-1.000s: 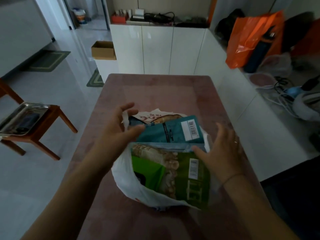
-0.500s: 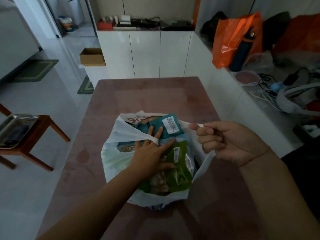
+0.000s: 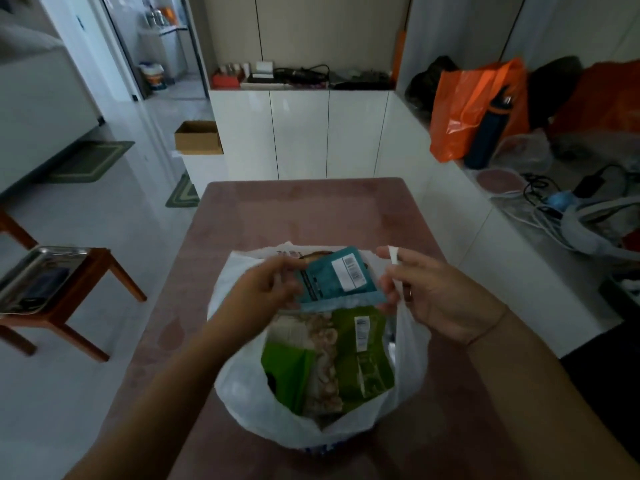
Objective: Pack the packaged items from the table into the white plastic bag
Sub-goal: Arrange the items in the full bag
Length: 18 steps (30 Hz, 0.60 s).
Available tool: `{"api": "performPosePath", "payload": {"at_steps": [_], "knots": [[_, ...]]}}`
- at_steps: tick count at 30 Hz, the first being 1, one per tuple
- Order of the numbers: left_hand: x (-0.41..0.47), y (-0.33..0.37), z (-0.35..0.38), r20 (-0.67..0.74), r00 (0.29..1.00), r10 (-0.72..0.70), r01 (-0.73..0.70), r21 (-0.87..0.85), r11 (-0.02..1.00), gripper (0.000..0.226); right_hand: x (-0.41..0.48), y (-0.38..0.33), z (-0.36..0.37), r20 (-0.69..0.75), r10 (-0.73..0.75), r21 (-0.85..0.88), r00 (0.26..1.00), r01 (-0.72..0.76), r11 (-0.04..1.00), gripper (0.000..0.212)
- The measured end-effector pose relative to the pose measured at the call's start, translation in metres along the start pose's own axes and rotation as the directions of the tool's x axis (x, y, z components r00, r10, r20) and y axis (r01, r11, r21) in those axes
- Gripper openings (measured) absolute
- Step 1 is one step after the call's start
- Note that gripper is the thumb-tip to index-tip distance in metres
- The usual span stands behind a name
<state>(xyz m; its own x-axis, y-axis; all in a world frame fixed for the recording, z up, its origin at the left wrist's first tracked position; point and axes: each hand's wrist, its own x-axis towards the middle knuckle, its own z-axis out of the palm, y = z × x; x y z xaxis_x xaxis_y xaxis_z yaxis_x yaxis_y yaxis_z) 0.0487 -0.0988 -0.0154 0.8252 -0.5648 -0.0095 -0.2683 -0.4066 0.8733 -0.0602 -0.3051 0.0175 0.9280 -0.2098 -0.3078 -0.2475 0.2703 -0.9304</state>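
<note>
White plastic bag [image 3: 239, 386] sits open on the pinkish worktop [image 3: 301, 209]. Left hand [image 3: 263, 289] fingers pinch the teal packet [image 3: 337, 277] at the bag's mouth, right hand [image 3: 433, 292] fingers grip the bag handle [image 3: 393, 255]. Green snack packet [image 3: 349, 358] is already inside.

white plastic bag [image 3: 239, 393]: open, on table | teal packet [image 3: 341, 277], green packet [image 3: 349, 355]: inside

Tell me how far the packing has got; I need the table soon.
Mostly done: the green packet, the teal packet and a white one behind sit in the white plastic bag. In hand: the left hand grips the bag's left side, the right hand pinches a handle strip. No packets remain on the visible table; only closing seems left.
</note>
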Motion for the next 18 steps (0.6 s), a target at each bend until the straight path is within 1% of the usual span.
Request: {"api": "performPosePath", "payload": {"at_steps": [1, 2, 3, 5, 7, 9, 11, 12, 14, 15, 16, 17, 18], "knots": [[0.002, 0.011, -0.015, -0.079, 0.997, -0.011, 0.003, -0.103, 0.995, 0.017, 0.001, -0.006, 0.001, 0.004, -0.011, 0.035, 1.0, 0.01, 0.999, 0.016], [0.004, 0.021, -0.029, -0.129, 0.991, -0.031, 0.005, -0.194, 0.981, 0.017, 0.003, -0.012, 0.0, -0.015, -0.024, 0.065, 1.0, 0.025, 0.998, 0.015], [0.006, 0.029, -0.039, -0.158, 0.987, -0.034, -0.005, -0.242, 0.97, 0.019, 0.007, -0.019, -0.003, -0.04, -0.039, 0.087, 0.998, 0.042, 0.995, 0.014], [0.01, 0.041, -0.052, -0.206, 0.979, 0.002, -0.05, -0.228, 0.972, 0.02, 0.01, -0.033, -0.007, -0.066, -0.08, 0.117, 0.995, 0.087, 0.989, 0.014], [0.013, 0.049, -0.052, -0.225, 0.973, 0.043, -0.091, -0.206, 0.974, 0.019, 0.012, -0.044, -0.008, -0.065, -0.145, 0.105, 0.987, 0.152, 0.983, 0.017], [0.014, 0.053, -0.044, -0.198, 0.98, 0.018, -0.064, -0.231, 0.971, 0.019, 0.016, -0.042, -0.004, -0.057, -0.193, 0.03, 0.979, 0.195, 0.98, 0.017], [0.018, 0.048, -0.034, -0.17, 0.985, -0.036, -0.003, -0.227, 0.974, 0.02, 0.023, -0.032, 0.001, -0.064, -0.193, -0.09, 0.979, 0.187, 0.978, 0.015], [0.02, 0.044, -0.029, -0.171, 0.984, -0.047, 0.015, -0.184, 0.983, 0.021, 0.028, -0.025, 0.002, -0.081, -0.197, -0.153, 0.977, 0.183, 0.971, 0.013], [0.023, 0.033, -0.017, -0.189, 0.982, -0.011, -0.001, -0.067, 0.998, 0.02, 0.037, -0.01, 0.001, -0.159, -0.232, -0.265, 0.96, 0.185, 0.946, 0.014], [0.025, 0.028, -0.01, -0.188, 0.982, 0.036, -0.035, 0.006, 0.999, 0.022, 0.041, -0.004, 0.001, -0.201, -0.282, -0.344, 0.938, 0.202, 0.917, 0.018], [0.028, 0.02, -0.001, -0.165, 0.981, 0.103, -0.084, 0.121, 0.989, 0.032, 0.045, 0.003, 0.003, -0.219, -0.367, -0.48, 0.904, 0.228, 0.847, 0.021], [0.031, 0.011, 0.011, -0.097, 0.982, 0.164, -0.13, 0.289, 0.949, 0.047, 0.05, 0.015, 0.003, -0.183, -0.459, -0.672, 0.869, 0.231, 0.704, 0.024], [0.033, 0.0, 0.024, -0.006, 0.985, 0.173, -0.15, 0.47, 0.87, 0.06, 0.056, 0.03, 0.003, -0.11, -0.489, -0.842, 0.865, 0.18, 0.508, 0.032]]}}
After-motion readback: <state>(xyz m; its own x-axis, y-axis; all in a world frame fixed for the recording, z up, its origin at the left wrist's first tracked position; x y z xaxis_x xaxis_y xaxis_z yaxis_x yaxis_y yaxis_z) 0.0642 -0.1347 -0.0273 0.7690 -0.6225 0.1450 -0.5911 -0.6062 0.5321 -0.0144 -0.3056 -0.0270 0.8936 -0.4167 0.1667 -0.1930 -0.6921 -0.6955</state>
